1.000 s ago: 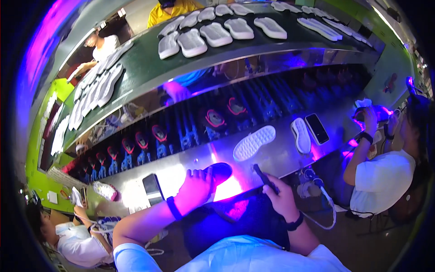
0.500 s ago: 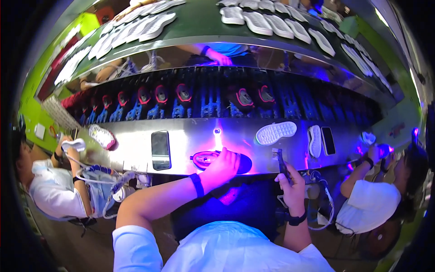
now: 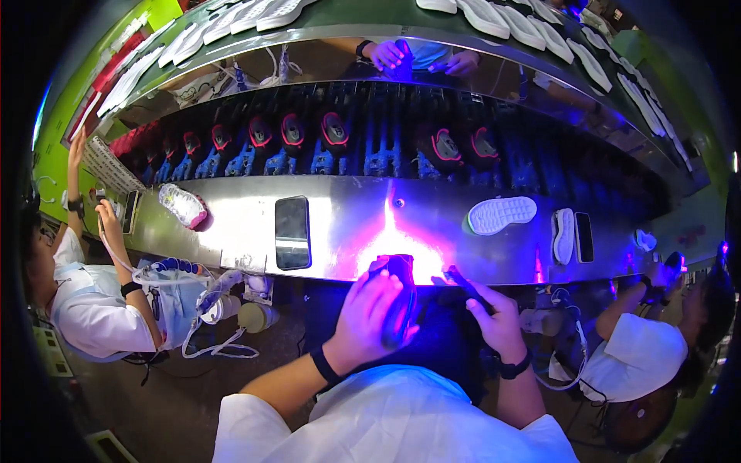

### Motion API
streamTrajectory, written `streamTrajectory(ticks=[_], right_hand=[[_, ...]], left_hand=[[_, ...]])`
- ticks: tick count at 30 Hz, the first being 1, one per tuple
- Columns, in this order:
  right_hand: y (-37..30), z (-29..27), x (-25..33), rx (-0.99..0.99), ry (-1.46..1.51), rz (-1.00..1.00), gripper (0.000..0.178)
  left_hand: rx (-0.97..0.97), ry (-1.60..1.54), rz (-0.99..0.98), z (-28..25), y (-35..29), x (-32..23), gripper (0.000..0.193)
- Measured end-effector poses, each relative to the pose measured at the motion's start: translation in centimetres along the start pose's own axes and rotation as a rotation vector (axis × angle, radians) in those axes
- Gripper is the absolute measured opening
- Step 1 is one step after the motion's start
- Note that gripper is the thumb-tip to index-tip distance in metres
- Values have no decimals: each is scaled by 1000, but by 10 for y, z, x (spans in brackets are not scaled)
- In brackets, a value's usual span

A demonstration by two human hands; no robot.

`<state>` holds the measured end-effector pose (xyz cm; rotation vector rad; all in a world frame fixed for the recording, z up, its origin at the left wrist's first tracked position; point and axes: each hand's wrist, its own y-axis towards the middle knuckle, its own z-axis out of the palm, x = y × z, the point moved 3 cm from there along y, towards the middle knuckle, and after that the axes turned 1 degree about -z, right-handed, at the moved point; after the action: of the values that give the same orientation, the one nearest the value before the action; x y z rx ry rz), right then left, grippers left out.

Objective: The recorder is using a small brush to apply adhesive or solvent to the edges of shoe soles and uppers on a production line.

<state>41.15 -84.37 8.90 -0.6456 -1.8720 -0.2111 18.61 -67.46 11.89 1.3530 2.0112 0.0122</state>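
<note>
The left hand is closed round a dark shoe, its fingers laid over the side and the far side of that grip partly hidden; the shoe's long axis points to 12 o'clock at the near edge of a metal bench, though whether it touches the bench cannot be told; at 3 o'clock from it the right hand is curled snugly about a slim dark tool, whose tip reaches toward the shoe but stands apart from it; farther out, at 10 o'clock, lie a dark phone and, beyond it, a white-and-pink shoe; at 2 o'clock lie a white sole, a narrower white piece and a second phone just beside that piece; toward 12 o'clock runs a row of blue stands, several bearing pink-edged dark shoes; co-workers sit at 9 and between 3 and 4 o'clock.
</note>
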Motion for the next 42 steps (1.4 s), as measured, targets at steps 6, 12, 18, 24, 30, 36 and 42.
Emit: streamTrajectory(ticks=[6, 12, 18, 24, 30, 36, 42], right_hand=[[21, 30, 3, 121, -28, -30, 38], [29, 42, -16, 116, 22, 31, 37], [2, 38, -12, 224, 205, 100, 39], [-5, 41, -19, 180, 138, -29, 43], [-55, 29, -32, 269, 259, 144, 44], [-28, 15, -16, 256, 238, 138, 44], [-46, 4, -21, 294, 351, 176, 44]], left_hand=[[31, -3, 12, 22, -43, -9, 73], [96, 11, 62, 22, -48, -7, 61], [132, 3, 78, 22, -45, -9, 58], [160, 15, 78, 28, -45, -8, 59], [164, 10, 58, 29, -36, -12, 60], [168, 31, 38, 34, -21, -29, 61], [141, 146, 24, 42, -9, -38, 82]])
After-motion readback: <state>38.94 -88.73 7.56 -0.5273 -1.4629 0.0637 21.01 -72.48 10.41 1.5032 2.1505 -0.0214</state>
